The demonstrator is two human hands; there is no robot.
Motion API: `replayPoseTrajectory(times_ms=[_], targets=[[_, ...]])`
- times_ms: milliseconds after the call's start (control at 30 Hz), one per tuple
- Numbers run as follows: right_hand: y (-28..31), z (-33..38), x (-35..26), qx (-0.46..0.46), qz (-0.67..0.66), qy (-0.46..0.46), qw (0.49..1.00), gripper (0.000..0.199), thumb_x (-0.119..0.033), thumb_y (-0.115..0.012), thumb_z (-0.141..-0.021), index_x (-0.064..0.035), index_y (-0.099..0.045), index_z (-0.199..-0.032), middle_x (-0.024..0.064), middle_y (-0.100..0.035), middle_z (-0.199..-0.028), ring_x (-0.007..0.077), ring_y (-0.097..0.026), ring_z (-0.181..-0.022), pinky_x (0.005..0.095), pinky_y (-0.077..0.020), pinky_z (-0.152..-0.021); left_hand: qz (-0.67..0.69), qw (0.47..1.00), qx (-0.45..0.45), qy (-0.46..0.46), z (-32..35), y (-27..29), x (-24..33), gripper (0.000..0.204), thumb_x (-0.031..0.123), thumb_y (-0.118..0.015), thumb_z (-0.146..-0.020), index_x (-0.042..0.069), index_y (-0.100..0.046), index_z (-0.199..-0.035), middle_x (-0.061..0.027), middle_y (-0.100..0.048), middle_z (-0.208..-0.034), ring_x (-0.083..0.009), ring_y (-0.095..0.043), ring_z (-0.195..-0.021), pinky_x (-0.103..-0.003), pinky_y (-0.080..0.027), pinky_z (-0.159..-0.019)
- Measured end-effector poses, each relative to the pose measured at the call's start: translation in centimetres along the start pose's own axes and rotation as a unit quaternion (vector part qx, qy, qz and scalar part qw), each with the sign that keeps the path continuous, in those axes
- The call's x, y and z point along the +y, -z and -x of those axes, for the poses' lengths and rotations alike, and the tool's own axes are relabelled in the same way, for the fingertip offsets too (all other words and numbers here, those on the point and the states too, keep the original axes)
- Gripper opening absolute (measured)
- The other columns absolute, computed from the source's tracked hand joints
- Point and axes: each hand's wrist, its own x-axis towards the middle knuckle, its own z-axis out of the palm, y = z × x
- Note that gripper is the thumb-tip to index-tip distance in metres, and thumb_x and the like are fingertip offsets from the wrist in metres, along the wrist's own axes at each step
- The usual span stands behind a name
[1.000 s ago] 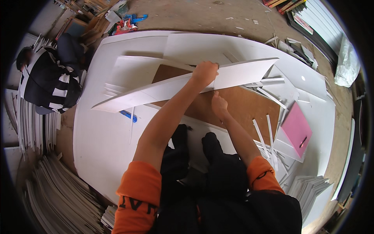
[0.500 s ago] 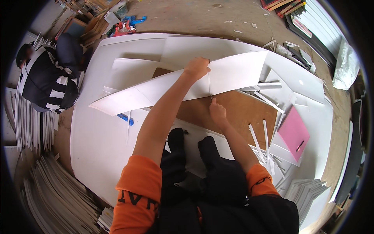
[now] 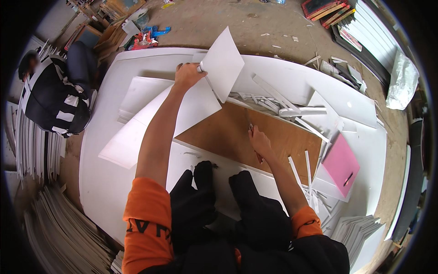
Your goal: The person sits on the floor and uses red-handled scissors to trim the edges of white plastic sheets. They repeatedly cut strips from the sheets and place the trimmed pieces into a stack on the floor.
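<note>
White foam-board panel [image 3: 222,61] sits tilted up on edge at the far side of the big white sheet [image 3: 105,182], and our left hand [image 3: 188,74] grasps it at its near-left edge, arm stretched out over a larger white board [image 3: 150,123] lying flat below. Our right hand [image 3: 260,142] is clenched around a slim knife with a red handle [image 3: 258,157], resting on the brown board [image 3: 237,132] near the middle. To the right, we see white offcut strips [image 3: 283,107] and 1 pink sheet [image 3: 340,164]; at the far left sits another person [image 3: 54,98] in black and white stripes.

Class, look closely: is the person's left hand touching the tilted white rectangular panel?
Touching. The head view shows the left hand gripping the lower edge of the tilted white rectangular panel.
</note>
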Motion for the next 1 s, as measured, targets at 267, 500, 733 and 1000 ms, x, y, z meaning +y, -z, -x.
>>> replayPoseTrajectory(times_ms=[267, 500, 733, 1000], targets=[[5.3, -1.7, -2.8, 0.049, -0.283, 0.001, 0.958, 0.024, -0.026, -0.042, -0.086, -0.0026, -0.04, -0.086, 0.0102, -0.049, -0.05, 0.019, -0.051, -0.039, 0.0306, -0.0434, -0.038, 0.183, 0.963, 0.199, -0.017, -1.5, 1.9, 4.3, 0.029, 0.025, -0.063, -0.067, 0.005, -0.052, -0.084, -0.016, -0.06, -0.079, -0.0346, -0.057, -0.073, -0.041, -0.045, -0.065], [14.6, 0.7, -8.6, 0.084, -0.521, 0.065, 0.847, 0.022, -0.023, -0.049, -0.082, -0.005, -0.037, -0.086, 0.0056, -0.048, -0.053, 0.0179, -0.051, -0.044, 0.0296, -0.0439, -0.042, 0.269, 0.908, 0.302, -0.11, 2.8, 8.1, 10.5, 0.029, 0.02, -0.06, -0.073, 0.005, -0.042, -0.09, -0.0186, -0.058, -0.071, -0.0382, -0.055, -0.065, -0.044, -0.043, -0.057], [20.0, 3.5, -15.1, -0.004, -0.758, 0.108, 0.644, 0.029, -0.018, -0.044, -0.082, -0.0026, -0.029, -0.103, 0.0205, -0.034, -0.11, 0.0365, -0.052, -0.09, 0.041, -0.0467, -0.066, 0.275, 0.902, 0.324, -0.07, 9.5, 14.9, 12.6, 0.026, 0.014, -0.058, -0.075, 0.003, -0.04, -0.091, -0.0228, -0.056, -0.075, -0.0413, -0.053, -0.069, -0.046, -0.041, -0.056], [22.1, 4.8, -16.5, -0.036, -0.776, 0.042, 0.628, 0.065, -0.042, -0.051, -0.077, 0.0037, -0.024, -0.115, 0.0191, -0.041, -0.105, 0.0281, -0.051, -0.078, 0.0401, -0.0429, -0.065, 0.273, 0.916, 0.27, -0.118, 15.5, 13.9, 15.5, 0.027, 0.012, -0.056, -0.075, 0.001, -0.037, -0.09, -0.0204, -0.056, -0.075, -0.0406, -0.054, -0.069, -0.045, -0.042, -0.056]])
